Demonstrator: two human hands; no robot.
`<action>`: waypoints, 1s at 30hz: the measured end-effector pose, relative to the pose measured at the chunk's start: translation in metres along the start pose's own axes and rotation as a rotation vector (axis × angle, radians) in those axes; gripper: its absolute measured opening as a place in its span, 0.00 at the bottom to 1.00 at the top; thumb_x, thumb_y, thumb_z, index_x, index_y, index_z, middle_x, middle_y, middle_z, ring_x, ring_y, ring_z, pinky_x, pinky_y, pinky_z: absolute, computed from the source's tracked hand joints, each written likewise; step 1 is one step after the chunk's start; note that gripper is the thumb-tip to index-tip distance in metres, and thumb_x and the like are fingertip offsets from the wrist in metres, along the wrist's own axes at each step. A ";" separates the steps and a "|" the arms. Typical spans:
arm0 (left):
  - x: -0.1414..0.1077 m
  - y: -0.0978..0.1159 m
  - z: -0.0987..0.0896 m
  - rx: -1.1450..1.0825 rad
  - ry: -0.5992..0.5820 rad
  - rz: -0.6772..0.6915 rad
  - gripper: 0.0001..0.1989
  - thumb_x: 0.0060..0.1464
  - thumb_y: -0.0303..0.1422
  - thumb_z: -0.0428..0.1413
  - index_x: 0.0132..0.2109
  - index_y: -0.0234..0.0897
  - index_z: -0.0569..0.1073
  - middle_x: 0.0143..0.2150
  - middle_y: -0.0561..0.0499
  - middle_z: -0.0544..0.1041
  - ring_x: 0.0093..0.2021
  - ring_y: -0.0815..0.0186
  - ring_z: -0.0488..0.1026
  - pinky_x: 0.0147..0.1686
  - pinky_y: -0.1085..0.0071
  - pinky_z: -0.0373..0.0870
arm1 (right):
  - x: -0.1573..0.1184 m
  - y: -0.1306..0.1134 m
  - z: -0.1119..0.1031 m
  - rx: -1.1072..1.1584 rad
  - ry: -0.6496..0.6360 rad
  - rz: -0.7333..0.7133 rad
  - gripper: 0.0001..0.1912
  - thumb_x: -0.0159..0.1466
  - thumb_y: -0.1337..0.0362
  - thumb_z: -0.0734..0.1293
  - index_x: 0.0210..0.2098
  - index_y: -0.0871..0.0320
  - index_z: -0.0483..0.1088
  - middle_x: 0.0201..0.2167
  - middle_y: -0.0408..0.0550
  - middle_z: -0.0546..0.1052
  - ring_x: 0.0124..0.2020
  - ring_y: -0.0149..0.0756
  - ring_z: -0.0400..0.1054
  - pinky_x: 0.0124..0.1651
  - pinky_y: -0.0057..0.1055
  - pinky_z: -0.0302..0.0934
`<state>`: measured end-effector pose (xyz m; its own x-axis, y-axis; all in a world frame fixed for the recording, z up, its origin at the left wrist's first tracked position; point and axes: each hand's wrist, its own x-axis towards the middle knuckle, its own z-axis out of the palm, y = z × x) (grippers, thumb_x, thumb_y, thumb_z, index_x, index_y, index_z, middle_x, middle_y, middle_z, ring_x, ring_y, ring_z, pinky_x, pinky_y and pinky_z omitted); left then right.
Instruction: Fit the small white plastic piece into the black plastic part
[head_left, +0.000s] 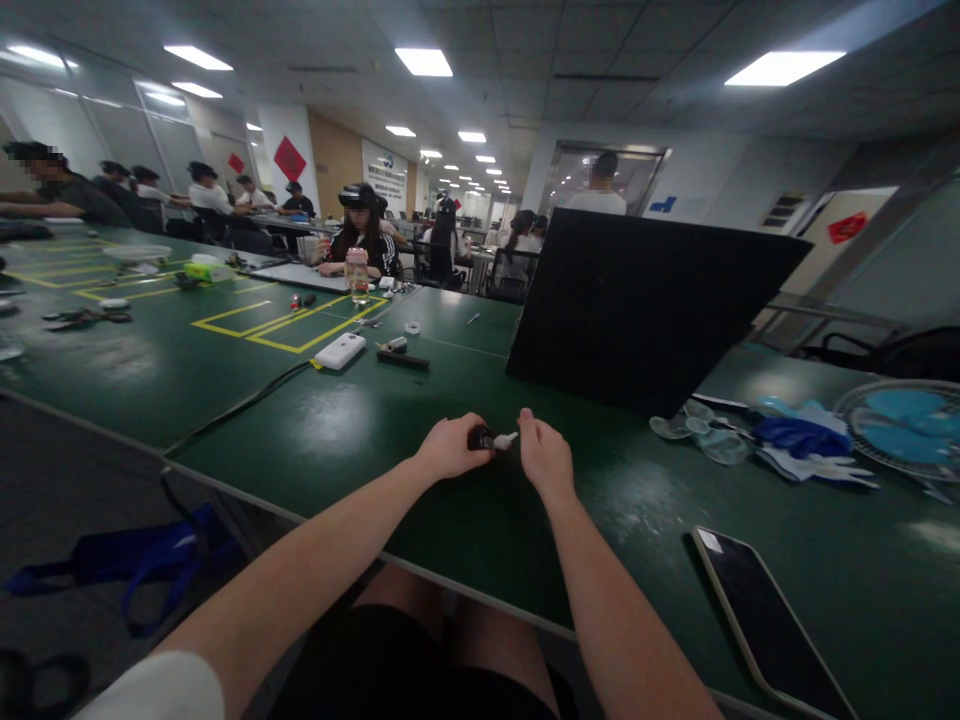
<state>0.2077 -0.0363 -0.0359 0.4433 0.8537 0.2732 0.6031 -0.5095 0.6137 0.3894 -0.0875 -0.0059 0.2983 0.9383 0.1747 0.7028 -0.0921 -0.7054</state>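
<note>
Just above the green table (pixel 450 520), my left hand (pixel 450 448) is closed round a small dark object (pixel 480 438), whose kind I cannot make out. A pale, narrow tip (pixel 506 440) sticks out of its right end, pointing at my other hand. My right hand (pixel 546 458) is a short way to the right of that tip, with its fingers curled in and the thumb up. Whether anything is inside those fingers is hidden.
A big black panel (pixel 645 310) stands tilted behind my hands. To the right lie a phone (pixel 765 620), blue and white gloves (pixel 806 440) and a fan (pixel 907 420). Beyond my left hand are a white box (pixel 340 351) and a black bar (pixel 403 359). Several people sit farther back.
</note>
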 end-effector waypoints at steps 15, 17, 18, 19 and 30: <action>-0.073 -0.144 -0.183 0.529 0.263 -0.193 0.25 0.47 0.29 0.59 0.54 0.40 0.71 0.55 0.43 0.72 0.55 0.53 0.70 0.58 0.58 0.66 | 0.023 0.016 0.011 -0.042 -0.227 0.033 0.34 0.66 0.35 0.51 0.41 0.53 0.76 0.30 0.56 0.78 0.30 0.45 0.71 0.31 0.37 0.60; -0.083 -0.149 -0.189 0.627 0.206 -0.147 0.26 0.46 0.27 0.58 0.55 0.42 0.72 0.57 0.43 0.70 0.58 0.51 0.67 0.61 0.54 0.62 | 0.022 0.017 0.010 -0.042 -0.252 0.007 0.33 0.66 0.36 0.52 0.41 0.53 0.76 0.30 0.55 0.78 0.30 0.44 0.71 0.30 0.36 0.60; -0.086 -0.151 -0.190 0.659 0.177 -0.123 0.26 0.46 0.26 0.58 0.55 0.44 0.72 0.58 0.43 0.70 0.60 0.50 0.65 0.62 0.53 0.59 | 0.021 0.017 0.010 -0.041 -0.260 -0.006 0.32 0.67 0.37 0.52 0.42 0.52 0.76 0.29 0.54 0.78 0.30 0.44 0.71 0.30 0.36 0.60; -0.089 -0.152 -0.190 0.679 0.154 -0.100 0.26 0.46 0.26 0.57 0.55 0.45 0.73 0.59 0.43 0.69 0.61 0.49 0.64 0.63 0.52 0.57 | 0.020 0.017 0.009 -0.037 -0.260 -0.020 0.32 0.67 0.37 0.52 0.44 0.52 0.76 0.29 0.53 0.78 0.30 0.44 0.72 0.30 0.35 0.60; -0.079 -0.187 -0.185 0.204 0.639 -0.437 0.23 0.53 0.32 0.53 0.58 0.37 0.67 0.56 0.43 0.72 0.55 0.58 0.70 0.59 0.61 0.65 | 0.018 0.015 0.009 -0.038 -0.269 -0.048 0.31 0.68 0.40 0.53 0.52 0.53 0.74 0.37 0.53 0.79 0.36 0.43 0.73 0.33 0.34 0.61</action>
<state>-0.0625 0.0114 -0.0352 -0.2892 0.8454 0.4491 0.7713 -0.0720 0.6324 0.3998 -0.0690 -0.0198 0.0861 0.9962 0.0150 0.7372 -0.0536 -0.6736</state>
